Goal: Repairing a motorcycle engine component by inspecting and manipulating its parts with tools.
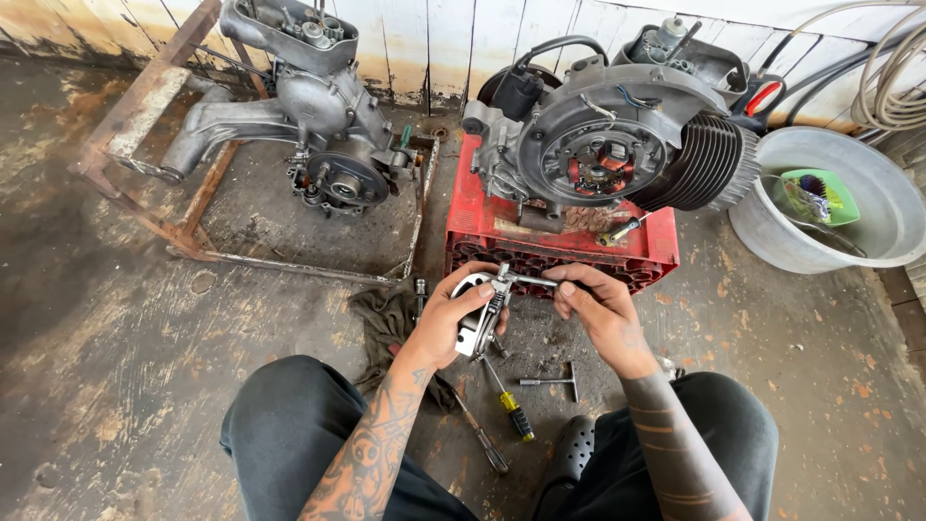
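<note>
Two hands meet above the floor before a red crate [564,241]: the left hand [453,318] grips a round metal part with a puller [485,307], the right hand [598,307] pinches the puller's crossbar [529,281].

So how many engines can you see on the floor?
2: one engine sits in the rusty frame at left, one engine rests on the red crate. None seems hidden.

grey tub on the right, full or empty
Nearly empty: the grey tub shows bare inner walls and holds only a small green tray with bits in it and a thin rod.
</note>
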